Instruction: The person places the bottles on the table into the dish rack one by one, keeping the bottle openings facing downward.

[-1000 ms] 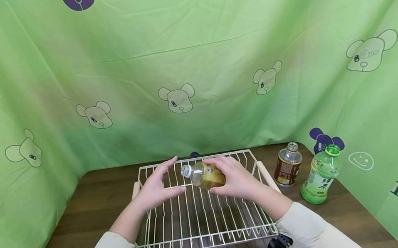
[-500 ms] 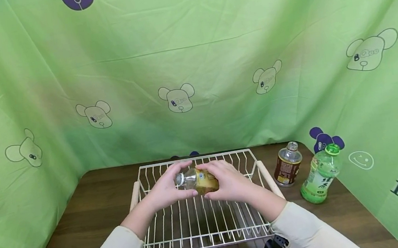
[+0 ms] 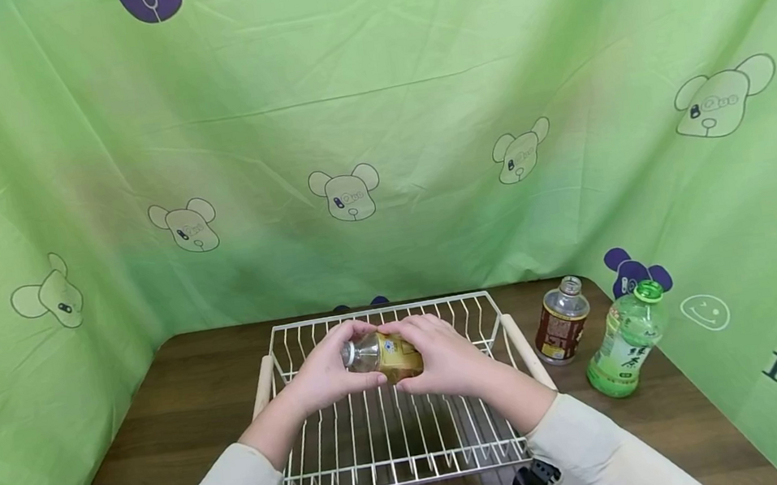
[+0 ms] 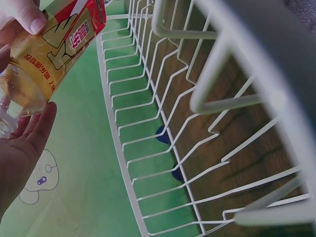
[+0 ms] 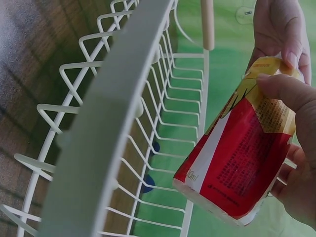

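Above the rack, a clear plastic bottle (image 3: 398, 356) with a yellow label is held sideways, its neck to the left. The left wrist view shows the same bottle (image 4: 49, 54) with a clear neck and shoulder; its label's red and white lower part (image 5: 242, 158) is plain in the right wrist view. My left hand (image 3: 323, 372) holds the neck and shoulder end, thumb in front and fingers behind. With thumb and fingers around the base half, my right hand (image 3: 442, 354) grips the bottle too. Both hands nearly meet at its middle. My palms hide part of it.
Beneath the hands stands a white wire rack (image 3: 406, 463) with pale side handles (image 3: 525, 349). To its right on the brown table (image 3: 183, 417) stand a brown-labelled bottle (image 3: 563, 322) and a green tea bottle (image 3: 626, 342). A green printed curtain (image 3: 362, 262) encloses the back and sides.
My left hand, earlier apart from the bottle with thumb and fingers spread, has moved right and taken hold of its neck end. The right hand has brought the bottle slightly left and lower.
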`<action>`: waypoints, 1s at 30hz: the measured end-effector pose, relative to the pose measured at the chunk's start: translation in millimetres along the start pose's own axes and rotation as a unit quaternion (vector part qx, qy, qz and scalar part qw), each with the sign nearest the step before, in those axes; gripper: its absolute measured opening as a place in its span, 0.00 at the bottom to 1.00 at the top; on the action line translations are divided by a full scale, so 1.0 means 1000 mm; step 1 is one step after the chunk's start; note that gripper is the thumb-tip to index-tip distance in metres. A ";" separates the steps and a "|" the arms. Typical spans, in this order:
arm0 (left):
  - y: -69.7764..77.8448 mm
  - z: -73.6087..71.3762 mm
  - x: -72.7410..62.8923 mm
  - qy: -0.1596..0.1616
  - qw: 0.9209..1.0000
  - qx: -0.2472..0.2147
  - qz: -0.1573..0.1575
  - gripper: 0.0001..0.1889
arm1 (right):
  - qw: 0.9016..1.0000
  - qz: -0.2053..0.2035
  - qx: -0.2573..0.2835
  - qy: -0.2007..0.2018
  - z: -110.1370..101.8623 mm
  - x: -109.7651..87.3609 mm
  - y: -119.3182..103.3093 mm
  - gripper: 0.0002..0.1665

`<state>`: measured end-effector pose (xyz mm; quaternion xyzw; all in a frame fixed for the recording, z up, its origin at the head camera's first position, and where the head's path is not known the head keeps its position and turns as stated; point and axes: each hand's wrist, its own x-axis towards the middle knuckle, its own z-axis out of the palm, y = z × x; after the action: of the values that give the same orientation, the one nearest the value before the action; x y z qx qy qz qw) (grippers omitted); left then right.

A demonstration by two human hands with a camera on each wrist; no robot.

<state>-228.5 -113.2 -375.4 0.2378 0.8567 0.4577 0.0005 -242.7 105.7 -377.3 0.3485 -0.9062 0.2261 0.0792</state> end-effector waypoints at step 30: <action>-0.015 -0.009 -0.021 0.144 0.974 -0.158 -0.077 0.32 | 0.984 0.088 0.103 0.118 -0.010 -0.004 0.002 0.47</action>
<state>-218.4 -135.9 -386.7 0.0997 0.7806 0.6150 -0.0506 -241.7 114.3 -370.3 0.2443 -0.8896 0.3640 0.1285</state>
